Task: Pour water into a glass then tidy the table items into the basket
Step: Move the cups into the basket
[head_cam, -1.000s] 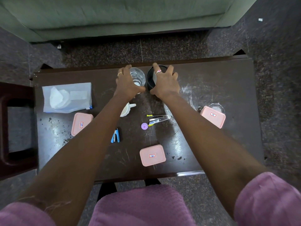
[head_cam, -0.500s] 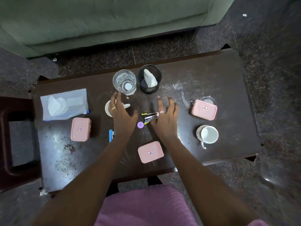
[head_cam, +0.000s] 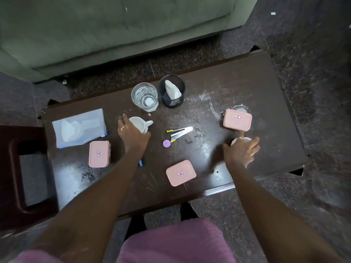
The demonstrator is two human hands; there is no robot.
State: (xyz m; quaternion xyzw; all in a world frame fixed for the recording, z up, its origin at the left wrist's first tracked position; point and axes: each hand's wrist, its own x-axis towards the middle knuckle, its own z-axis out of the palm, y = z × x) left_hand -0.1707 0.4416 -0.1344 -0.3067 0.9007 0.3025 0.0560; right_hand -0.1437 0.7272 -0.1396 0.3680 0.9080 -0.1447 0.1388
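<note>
A clear glass (head_cam: pixel 145 96) holding water stands at the table's far edge, beside a black mesh basket (head_cam: pixel 171 92) that has a white crumpled item inside. My left hand (head_cam: pixel 131 135) wraps around a white cup (head_cam: pixel 140 123) just in front of the glass. Further right, my right hand (head_cam: pixel 241 151) is blurred, its fingers spread over a second white cup (head_cam: pixel 247 139) that is mostly hidden beneath it.
Three pink lidded boxes (head_cam: pixel 99 153) (head_cam: pixel 180 172) (head_cam: pixel 237 120) lie on the dark table (head_cam: pixel 275 92). A clear pouch (head_cam: pixel 79 127) sits at left; a metal clip (head_cam: pixel 180 131) and purple cap (head_cam: pixel 166 143) in the middle. A blue stapler (head_cam: pixel 141 163) peeks from under my left arm. Dark chair (head_cam: pixel 15 168) at left.
Both hands pulled back from the glass and basket, then spread apart: the left went onto the left white cup, the right swept rightward over the right white cup.
</note>
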